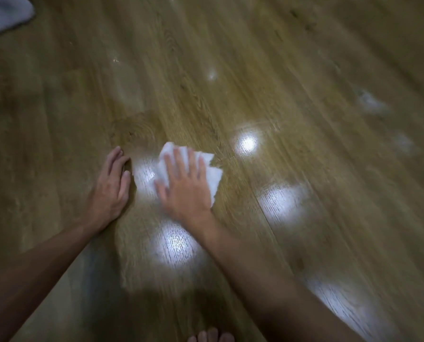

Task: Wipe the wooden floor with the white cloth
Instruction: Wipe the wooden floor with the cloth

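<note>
The wooden floor fills the view, its planks running diagonally with bright light reflections on them. A crumpled white cloth lies flat on the floor near the middle. My right hand presses down on the cloth with fingers spread, covering most of it. My left hand rests palm down on the bare floor just left of the cloth, fingers together, holding nothing. The frame is blurred by motion.
A pale grey fabric lies at the top left corner. Bare toes show at the bottom edge. A darker patch of floor sits just beyond my left hand's fingertips.
</note>
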